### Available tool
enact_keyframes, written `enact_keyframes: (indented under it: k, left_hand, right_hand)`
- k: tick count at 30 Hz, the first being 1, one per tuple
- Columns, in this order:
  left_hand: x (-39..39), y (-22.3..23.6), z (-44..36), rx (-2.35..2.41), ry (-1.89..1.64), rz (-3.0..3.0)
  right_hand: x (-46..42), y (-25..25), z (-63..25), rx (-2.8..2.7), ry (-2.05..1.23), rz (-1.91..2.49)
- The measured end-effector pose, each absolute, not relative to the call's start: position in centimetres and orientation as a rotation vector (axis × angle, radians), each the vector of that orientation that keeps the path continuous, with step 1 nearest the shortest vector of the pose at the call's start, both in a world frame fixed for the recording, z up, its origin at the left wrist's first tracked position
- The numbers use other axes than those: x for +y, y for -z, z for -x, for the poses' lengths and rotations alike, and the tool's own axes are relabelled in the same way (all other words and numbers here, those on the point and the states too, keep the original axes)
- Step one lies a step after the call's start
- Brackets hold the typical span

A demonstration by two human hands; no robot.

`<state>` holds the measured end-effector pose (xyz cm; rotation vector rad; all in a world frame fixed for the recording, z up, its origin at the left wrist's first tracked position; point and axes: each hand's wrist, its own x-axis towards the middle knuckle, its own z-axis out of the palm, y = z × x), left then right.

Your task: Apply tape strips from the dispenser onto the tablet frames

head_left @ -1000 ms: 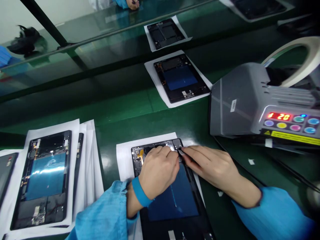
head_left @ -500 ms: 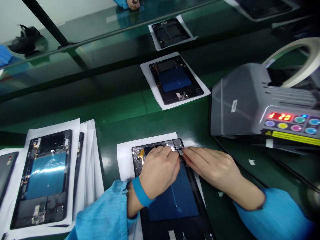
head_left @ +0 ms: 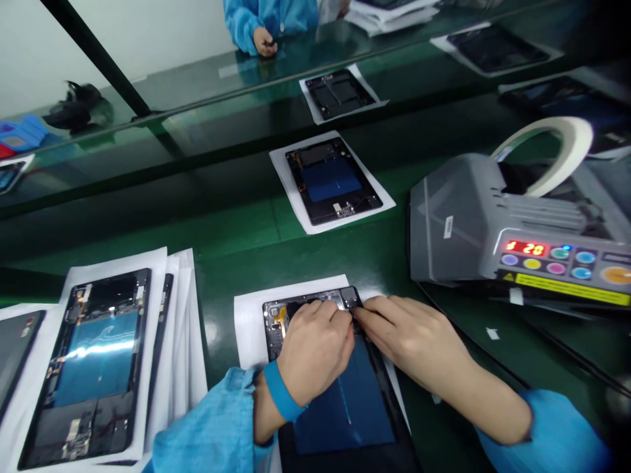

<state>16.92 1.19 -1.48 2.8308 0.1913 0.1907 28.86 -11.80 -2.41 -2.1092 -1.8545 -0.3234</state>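
An opened tablet (head_left: 340, 407) lies on a white paper sheet (head_left: 252, 332), its blue battery and inner parts facing up. My left hand (head_left: 315, 351), a blue band round its wrist, rests over the tablet's upper part with fingers curled and tips pressed together. From the right, my right hand (head_left: 417, 338) reaches to the tablet's upper right edge, thumb and fingertips pinched close to the left fingertips. Whatever sits between the fingertips of either hand is hidden.
A grey tape dispenser (head_left: 453, 246) with a lit display stands at right, cables running below it. Opened tablets (head_left: 96, 368) stacked with paper lie at left. Another opened tablet (head_left: 330, 180) rests on paper ahead. Across the bench is a co-worker's hand (head_left: 265, 43).
The camera view has tilted up slightly, showing more of the co-worker. A small pale piece seen at my right fingertips is now hidden; those fingers sit lower against the tablet's edge.
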Motion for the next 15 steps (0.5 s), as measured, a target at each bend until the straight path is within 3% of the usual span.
enact_keyframes:
  k: [11, 15]
  left_hand:
    - [1.4, 1.8, -16.8, 0.277, -0.188, -2.821]
    - [1.7, 1.5, -17.0, 0.241, -0.230, -2.805]
  right_hand:
    - [-11.5, 2.8, -26.6, -1.879, 0.380, 2.265]
    - [-13.4, 2.5, -25.9, -1.776, 0.266, 2.290]
